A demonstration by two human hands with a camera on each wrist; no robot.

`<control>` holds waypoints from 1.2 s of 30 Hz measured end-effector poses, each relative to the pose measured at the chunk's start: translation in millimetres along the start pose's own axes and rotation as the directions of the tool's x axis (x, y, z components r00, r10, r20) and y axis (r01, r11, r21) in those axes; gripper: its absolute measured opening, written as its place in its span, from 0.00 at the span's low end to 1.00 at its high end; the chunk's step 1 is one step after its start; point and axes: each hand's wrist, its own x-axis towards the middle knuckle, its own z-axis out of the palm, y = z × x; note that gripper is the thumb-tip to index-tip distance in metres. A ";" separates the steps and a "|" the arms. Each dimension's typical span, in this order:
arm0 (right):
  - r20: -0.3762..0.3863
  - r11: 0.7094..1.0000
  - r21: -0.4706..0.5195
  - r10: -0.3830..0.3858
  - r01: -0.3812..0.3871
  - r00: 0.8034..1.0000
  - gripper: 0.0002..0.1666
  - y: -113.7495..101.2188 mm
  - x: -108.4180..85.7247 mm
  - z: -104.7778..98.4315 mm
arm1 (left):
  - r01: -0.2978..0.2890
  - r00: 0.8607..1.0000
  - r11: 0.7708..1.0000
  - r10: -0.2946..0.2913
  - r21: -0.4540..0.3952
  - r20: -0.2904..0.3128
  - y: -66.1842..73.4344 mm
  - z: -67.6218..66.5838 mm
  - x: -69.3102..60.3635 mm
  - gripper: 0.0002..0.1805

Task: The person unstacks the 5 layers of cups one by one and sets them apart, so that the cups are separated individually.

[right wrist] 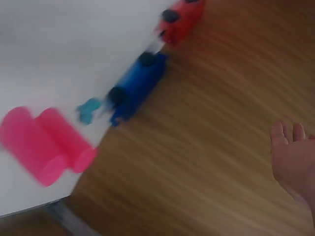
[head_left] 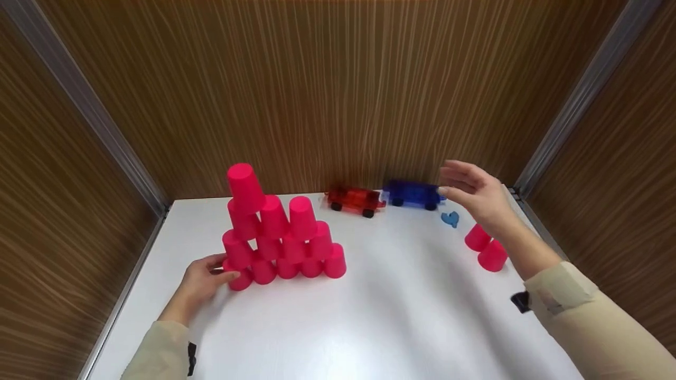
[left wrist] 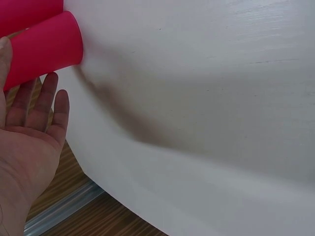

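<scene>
Several pink cups stand upside down in a stepped stack on the left of the white table. One cup tops the stack at its left end. My left hand is at the bottom-left cup, thumb in front and fingers on the far side. In the left wrist view, the fingers of that hand extend loosely beside a cup. High over the right side, my right hand is raised with nothing in it. Below it stand two more pink cups, partly hidden by the forearm.
Along the back edge sit a red translucent toy car and a blue one. A small light-blue piece lies near the blue car. Wood-patterned panels wall in the back and both sides of the table.
</scene>
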 end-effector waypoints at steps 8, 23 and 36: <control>0.121 0.989 0.041 -0.146 0.142 0.982 0.36 -58.4 27.9 62.5 | -0.007 1.000 1.000 0.007 0.001 -0.007 1.8 2.6 -3.8 0.43; 0.282 0.961 0.115 -0.274 0.251 0.919 0.34 -130.1 61.2 170.8 | -0.029 1.000 1.000 0.029 0.002 0.001 7.2 10.3 -4.2 0.41; 0.374 0.991 0.086 -0.129 0.105 0.918 0.37 -143.1 64.4 237.9 | -0.061 0.998 0.998 0.061 0.014 0.010 12.7 15.2 -6.3 0.39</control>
